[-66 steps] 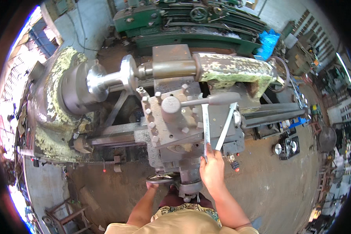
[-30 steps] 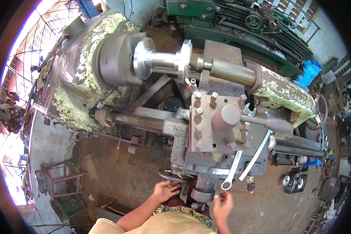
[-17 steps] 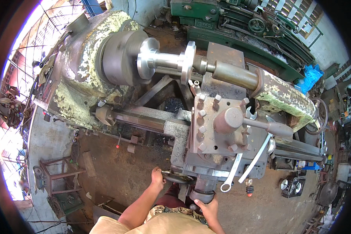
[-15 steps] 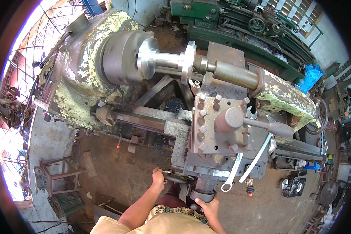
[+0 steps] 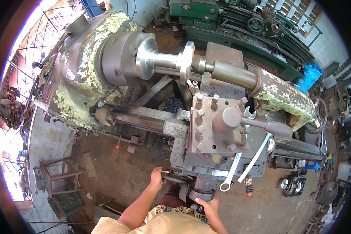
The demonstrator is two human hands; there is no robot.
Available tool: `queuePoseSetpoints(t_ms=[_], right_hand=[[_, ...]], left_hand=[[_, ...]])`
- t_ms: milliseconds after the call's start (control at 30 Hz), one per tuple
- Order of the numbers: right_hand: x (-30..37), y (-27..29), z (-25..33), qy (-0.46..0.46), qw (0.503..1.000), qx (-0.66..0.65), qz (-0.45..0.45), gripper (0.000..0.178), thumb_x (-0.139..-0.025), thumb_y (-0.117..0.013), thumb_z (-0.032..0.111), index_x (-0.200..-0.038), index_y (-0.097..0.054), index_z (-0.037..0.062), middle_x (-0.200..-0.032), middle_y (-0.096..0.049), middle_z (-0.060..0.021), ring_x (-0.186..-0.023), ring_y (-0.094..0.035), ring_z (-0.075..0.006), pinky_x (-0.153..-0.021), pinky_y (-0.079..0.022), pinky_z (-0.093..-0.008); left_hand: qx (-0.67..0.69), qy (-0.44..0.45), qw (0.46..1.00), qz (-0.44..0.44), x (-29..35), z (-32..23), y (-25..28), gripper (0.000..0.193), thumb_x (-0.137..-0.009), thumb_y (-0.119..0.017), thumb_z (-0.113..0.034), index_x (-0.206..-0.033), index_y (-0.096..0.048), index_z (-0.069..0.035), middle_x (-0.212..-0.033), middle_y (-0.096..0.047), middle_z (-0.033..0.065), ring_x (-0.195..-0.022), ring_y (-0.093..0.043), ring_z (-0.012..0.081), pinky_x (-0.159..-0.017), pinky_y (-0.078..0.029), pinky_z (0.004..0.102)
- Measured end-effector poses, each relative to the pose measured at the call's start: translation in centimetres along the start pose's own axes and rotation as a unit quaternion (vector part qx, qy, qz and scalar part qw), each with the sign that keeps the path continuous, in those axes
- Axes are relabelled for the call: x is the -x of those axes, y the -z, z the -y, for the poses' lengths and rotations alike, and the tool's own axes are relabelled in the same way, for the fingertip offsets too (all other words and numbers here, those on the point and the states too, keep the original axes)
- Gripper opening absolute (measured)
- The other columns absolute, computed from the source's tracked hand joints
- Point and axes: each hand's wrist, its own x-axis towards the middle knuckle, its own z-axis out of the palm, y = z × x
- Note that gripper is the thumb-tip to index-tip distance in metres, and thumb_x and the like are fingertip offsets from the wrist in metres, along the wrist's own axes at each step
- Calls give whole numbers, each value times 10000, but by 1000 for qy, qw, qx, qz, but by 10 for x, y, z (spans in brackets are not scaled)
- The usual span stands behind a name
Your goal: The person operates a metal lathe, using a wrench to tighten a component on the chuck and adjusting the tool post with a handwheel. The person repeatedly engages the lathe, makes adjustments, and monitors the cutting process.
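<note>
My left hand [image 5: 156, 178] is closed on the rim of the dark carriage handwheel [image 5: 177, 178] of a lathe. To its right, my right hand [image 5: 209, 206] grips the cross-slide handle [image 5: 195, 206], just below the round collar [image 5: 202, 195]; its fingertips are partly hidden. Above my hands sits the square tool post [image 5: 210, 132] with several bolts and a long clamp lever [image 5: 257, 124]. A shiny flanged metal workpiece [image 5: 165, 60] runs from the smeared-looking chuck [image 5: 121, 58] to the tailstock centre [image 5: 201, 64]. The cutting tool [image 5: 193, 86] is close to its right flange.
Two wrenches, a ring-ended one [image 5: 231, 173] and another [image 5: 255, 158], lie on the carriage right of the tool post. The tailstock [image 5: 284, 95] stands at right. Behind is a green lathe [image 5: 222, 33]; at lower left, a metal stand [image 5: 62, 175].
The whole view has shifted very slightly to the left. Both hands keep their holds, with little visible movement.
</note>
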Motion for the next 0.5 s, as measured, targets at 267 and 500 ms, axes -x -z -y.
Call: queuePoseSetpoints(t_ms=[267, 500], right_hand=[[-35, 44, -90, -174, 846, -394, 315, 745, -649, -791, 294, -1263, -515, -24, -1127, -640, -170, -961, -645, -309, -817, -534, -442], [-48, 66, -139, -183, 848, -387, 313, 717, -712, -782, 381, -1257, -538, -15, -1133, -647, -161, -970, -633, -336, -807, -528, -458]], left_hand=[[12, -11, 1000, -4, 0, 5, -1, 233, -972, -447, -252, -1154, -545, -145, -857, -582, 92, -469, -472, 191, -394, -395, 328], [12, -9, 1000, 2, 7, -1, -1, 388, -935, -500, -266, -1277, -452, -88, -806, -580, 103, -451, -477, 188, -379, -400, 324]])
